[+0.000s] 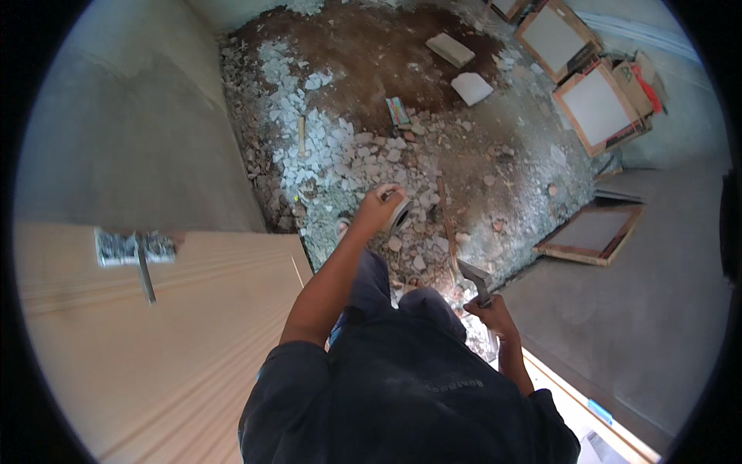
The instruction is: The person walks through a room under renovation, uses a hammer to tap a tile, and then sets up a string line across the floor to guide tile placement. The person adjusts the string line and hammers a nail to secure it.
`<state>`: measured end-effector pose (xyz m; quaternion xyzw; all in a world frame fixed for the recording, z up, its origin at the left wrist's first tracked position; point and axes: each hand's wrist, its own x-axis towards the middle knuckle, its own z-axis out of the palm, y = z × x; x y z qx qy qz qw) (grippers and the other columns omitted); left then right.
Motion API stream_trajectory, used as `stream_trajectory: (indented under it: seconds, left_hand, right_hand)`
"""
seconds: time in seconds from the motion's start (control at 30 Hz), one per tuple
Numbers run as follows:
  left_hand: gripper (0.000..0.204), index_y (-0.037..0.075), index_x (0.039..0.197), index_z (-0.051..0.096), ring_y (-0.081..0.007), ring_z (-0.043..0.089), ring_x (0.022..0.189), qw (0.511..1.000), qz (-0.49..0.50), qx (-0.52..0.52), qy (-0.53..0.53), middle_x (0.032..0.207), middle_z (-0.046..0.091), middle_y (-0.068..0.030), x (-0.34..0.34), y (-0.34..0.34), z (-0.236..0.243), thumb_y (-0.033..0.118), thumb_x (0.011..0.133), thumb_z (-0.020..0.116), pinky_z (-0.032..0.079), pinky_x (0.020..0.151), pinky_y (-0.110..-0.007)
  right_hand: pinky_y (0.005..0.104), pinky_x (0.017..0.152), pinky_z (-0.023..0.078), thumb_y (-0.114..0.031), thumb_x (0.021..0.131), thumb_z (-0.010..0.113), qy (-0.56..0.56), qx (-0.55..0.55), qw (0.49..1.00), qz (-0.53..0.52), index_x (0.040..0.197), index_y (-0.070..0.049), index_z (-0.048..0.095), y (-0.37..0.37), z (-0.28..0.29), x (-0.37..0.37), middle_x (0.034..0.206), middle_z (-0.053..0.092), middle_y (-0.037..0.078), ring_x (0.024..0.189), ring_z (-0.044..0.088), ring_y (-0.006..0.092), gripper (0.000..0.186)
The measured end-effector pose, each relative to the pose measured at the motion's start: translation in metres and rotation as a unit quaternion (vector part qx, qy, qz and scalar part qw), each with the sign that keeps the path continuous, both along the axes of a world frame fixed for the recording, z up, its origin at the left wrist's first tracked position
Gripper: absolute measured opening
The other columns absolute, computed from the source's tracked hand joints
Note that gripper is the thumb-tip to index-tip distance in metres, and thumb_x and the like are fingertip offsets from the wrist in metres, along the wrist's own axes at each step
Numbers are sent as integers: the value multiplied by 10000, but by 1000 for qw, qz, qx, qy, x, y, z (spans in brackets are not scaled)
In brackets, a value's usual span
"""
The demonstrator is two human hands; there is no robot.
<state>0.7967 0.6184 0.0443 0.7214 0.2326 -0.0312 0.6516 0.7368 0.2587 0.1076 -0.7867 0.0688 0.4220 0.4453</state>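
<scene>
My left hand (382, 201) reaches forward over rubble, closed on a round roll (398, 216), pale with a dark centre, which looks like tape. My right hand (490, 313), lower and to the right, grips a metal tool (476, 276) with a flat, angled head pointing up and forward. Broken white and grey chunks (363, 155) cover much of the floor around my legs. A beige door (154, 348) stands at my left, with a foil-covered plate and lever handle (143, 267) on it.
Framed panels (595, 104) lean at the upper right, another (587, 232) lower by the grey right wall (649, 325). Pale slabs (471, 88), a stick (301, 135) and a small colourful packet (397, 110) lie on the floor. A grey wall (131, 139) rises at the left.
</scene>
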Motion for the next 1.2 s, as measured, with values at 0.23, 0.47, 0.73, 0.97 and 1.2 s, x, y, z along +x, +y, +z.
stream_trajectory:
  seconds: [0.23, 0.47, 0.73, 0.97, 1.2]
  left_hand:
    - [449, 72, 1119, 650, -183, 600, 857, 1000, -1, 20, -5, 960, 653, -96, 126, 183, 3, 450, 882, 600, 472, 734, -353]
    - [450, 39, 1063, 666, -217, 617, 894, 998, 30, 59, -18, 964, 665, -114, 223, 341, 53, 436, 856, 618, 473, 770, -354]
    - [433, -7, 1032, 664, -171, 605, 862, 996, 51, 69, -26, 926, 678, -105, 342, 498, 32, 393, 878, 604, 463, 778, -312]
    - [372, 15, 1038, 667, -202, 613, 947, 995, 25, 100, -5, 1014, 675, -101, 496, 664, -9, 346, 886, 591, 455, 825, -324]
    - [382, 35, 1095, 663, -226, 622, 945, 987, 98, 63, 107, 1034, 670, -122, 616, 815, 9, 345, 884, 585, 458, 830, -330]
  right_hand:
    - [274, 544, 389, -159, 731, 758, -26, -64, 996, -49, 725, -40, 664, 134, 4, 105, 640, 567, -30, 585, 495, 72, 152]
    - [261, 546, 388, -139, 742, 776, -53, -44, 996, -53, 713, -37, 648, 273, 33, 218, 629, 558, -41, 583, 493, 68, 166]
    - [282, 573, 413, -149, 756, 765, -100, -12, 995, 22, 694, -31, 638, 455, 30, 373, 638, 576, -20, 610, 506, 81, 184]
    - [290, 570, 408, -185, 754, 740, -43, 15, 996, 76, 668, -35, 605, 619, -3, 546, 623, 560, -18, 596, 481, 89, 220]
    - [316, 564, 427, -239, 733, 760, -18, -24, 993, 111, 699, -20, 633, 755, 5, 686, 609, 582, 32, 575, 517, 122, 255]
